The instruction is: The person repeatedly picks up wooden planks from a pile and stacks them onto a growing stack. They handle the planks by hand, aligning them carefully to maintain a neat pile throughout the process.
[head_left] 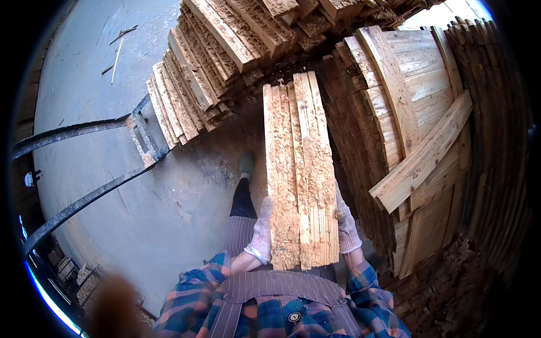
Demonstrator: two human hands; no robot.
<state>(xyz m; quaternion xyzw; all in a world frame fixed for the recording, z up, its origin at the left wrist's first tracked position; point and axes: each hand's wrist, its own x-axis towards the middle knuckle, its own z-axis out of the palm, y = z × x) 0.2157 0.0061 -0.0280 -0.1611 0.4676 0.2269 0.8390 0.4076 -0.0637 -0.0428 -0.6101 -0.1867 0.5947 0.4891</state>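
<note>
A bundle of rough wooden boards (298,186) covered in sawdust lies lengthwise in front of my body, pointing away from me. My left hand (261,234), in a pale work glove, presses against its left side. Against the right side is my right hand (346,222), gloved as well. The boards are clasped between both hands, and the fingers are mostly hidden behind and under the wood. Beyond the bundle's far end rises a stack of similar sawdust-covered boards (225,39).
At the right stands a tall pile of planks (428,73), with one loose plank (425,152) lying slantwise on top. A dark metal cart frame (84,129) reaches in from the left over the grey floor (141,225). Thin wood scraps (117,61) lie at the far left.
</note>
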